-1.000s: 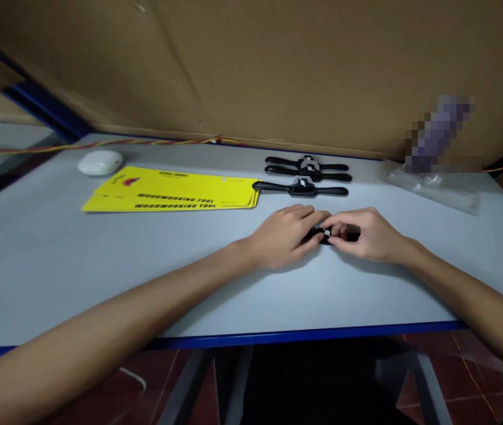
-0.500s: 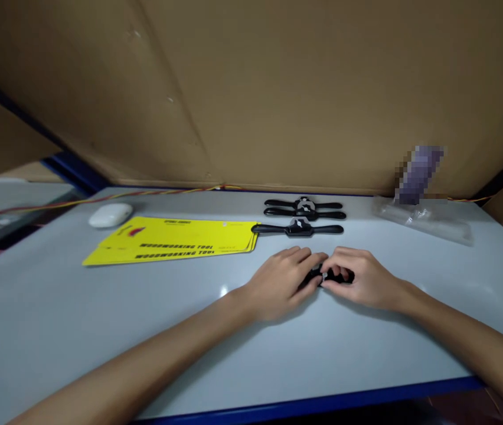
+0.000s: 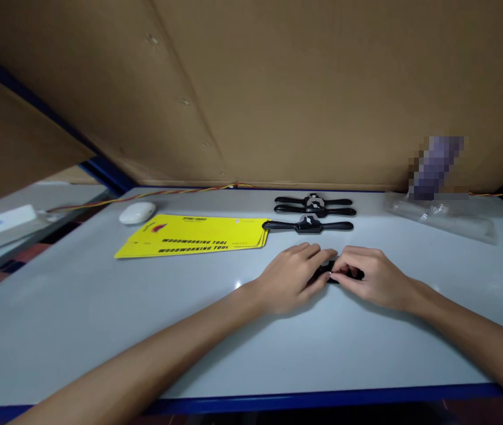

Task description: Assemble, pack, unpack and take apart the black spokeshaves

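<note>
Both my hands meet over a small black tool (image 3: 329,273) lying on the grey table (image 3: 101,319). My left hand (image 3: 293,277) curls over its left end, fingers closed on it. My right hand (image 3: 369,276) pinches the tool's middle with thumb and fingertips; most of the tool is hidden under the fingers. Just beyond my hands lie three more black two-handled tools: one nearer (image 3: 308,225) and two side by side behind it (image 3: 314,206).
A stack of yellow "woodworking tool" cards (image 3: 193,235) lies to the left, with a white rounded object (image 3: 137,212) beyond it. A clear plastic bag (image 3: 444,215) lies at the back right. Cardboard walls (image 3: 278,88) enclose the table; a twisted wire (image 3: 145,195) runs along the back.
The view has tilted up and shifted slightly; my hands stay together on the black tool, with only small finger movements.
</note>
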`<state>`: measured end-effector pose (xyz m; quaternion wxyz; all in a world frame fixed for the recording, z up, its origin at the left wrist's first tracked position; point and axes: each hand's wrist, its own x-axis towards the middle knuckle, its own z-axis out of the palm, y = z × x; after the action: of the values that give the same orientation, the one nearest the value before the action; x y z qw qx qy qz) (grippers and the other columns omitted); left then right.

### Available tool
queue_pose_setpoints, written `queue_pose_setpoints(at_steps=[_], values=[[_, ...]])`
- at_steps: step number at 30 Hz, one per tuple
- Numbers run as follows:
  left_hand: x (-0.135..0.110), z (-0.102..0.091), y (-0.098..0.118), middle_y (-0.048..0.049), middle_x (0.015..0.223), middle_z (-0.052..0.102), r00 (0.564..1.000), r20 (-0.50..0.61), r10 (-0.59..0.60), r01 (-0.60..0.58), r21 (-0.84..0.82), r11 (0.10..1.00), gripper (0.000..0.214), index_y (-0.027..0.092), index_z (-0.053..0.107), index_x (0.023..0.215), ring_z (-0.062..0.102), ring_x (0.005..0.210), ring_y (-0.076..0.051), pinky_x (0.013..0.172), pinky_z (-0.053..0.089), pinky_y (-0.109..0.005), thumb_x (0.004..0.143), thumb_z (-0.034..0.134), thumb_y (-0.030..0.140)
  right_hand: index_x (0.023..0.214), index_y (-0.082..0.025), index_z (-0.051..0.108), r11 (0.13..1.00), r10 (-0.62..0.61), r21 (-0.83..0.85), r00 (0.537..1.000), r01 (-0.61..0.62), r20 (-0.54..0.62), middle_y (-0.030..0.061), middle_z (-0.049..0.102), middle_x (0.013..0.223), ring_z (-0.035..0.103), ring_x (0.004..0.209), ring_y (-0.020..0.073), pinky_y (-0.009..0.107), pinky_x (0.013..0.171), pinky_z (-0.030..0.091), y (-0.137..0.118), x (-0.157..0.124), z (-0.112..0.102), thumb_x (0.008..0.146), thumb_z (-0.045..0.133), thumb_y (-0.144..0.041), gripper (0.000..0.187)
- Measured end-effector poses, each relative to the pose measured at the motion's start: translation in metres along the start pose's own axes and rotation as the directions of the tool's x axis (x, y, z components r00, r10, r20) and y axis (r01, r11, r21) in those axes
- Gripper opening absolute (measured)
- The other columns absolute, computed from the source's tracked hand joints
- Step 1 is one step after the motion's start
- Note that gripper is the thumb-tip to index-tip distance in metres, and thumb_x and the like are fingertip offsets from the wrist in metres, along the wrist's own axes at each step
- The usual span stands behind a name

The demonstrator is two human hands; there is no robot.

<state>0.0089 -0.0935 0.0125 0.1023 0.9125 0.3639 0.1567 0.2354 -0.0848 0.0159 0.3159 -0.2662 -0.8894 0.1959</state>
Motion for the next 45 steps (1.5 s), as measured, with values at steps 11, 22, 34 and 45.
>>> queue_pose_setpoints(at_steps=[11,22,34,45], values=[[0.0,-0.001,0.0,-0.011,0.102,0.07,1.0,0.02,0.001,-0.001,0.018,1.0,0.037,0.014,0.06,0.132,0.066,0.093,-0.027,0.083,0.057,-0.043,0.106,0.04,0.032,0.107,-0.018,0.075,0.986,-0.148,-0.062,0.987,0.152,0.069,0.0046,0.074,0.092,0.067,0.08,0.0153,0.03,0.074,0.054,0.007,-0.003,0.001,0.105,0.055,-0.013,0.021],[0.0,-0.001,-0.001,-0.0103,0.104,0.069,1.0,0.025,0.011,-0.011,-0.006,1.0,0.037,0.016,0.06,0.131,0.064,0.093,-0.026,0.085,0.055,-0.042,0.106,0.038,0.033,0.105,-0.016,0.074,0.991,-0.128,-0.017,0.989,0.13,0.072,0.0011,0.067,0.079,0.054,0.067,0.0128,0.028,0.065,0.045,0.004,-0.002,-0.004,0.092,0.055,-0.008,0.024],[0.001,0.0,-0.001,-0.0106,0.102,0.068,0.999,0.048,-0.014,0.014,-0.001,1.0,0.035,0.016,0.062,0.123,0.064,0.094,-0.028,0.084,0.053,-0.044,0.107,0.038,0.034,0.097,-0.017,0.074,0.976,0.119,0.174,0.989,-0.133,0.09,-0.0038,0.06,0.069,0.048,0.058,0.0099,0.026,0.058,0.041,0.008,0.0,-0.005,0.09,0.067,-0.019,0.01],[0.0,0.001,-0.005,-0.0112,0.102,0.068,1.0,0.031,0.003,-0.003,-0.002,1.0,0.039,0.015,0.061,0.131,0.065,0.095,-0.028,0.083,0.054,-0.044,0.109,0.035,0.034,0.076,-0.02,0.058,0.997,0.05,-0.06,0.999,-0.049,0.014,-0.0025,0.054,0.071,0.044,0.062,0.0116,0.028,0.061,0.036,0.009,-0.002,0.001,0.1,0.067,-0.028,0.027]])
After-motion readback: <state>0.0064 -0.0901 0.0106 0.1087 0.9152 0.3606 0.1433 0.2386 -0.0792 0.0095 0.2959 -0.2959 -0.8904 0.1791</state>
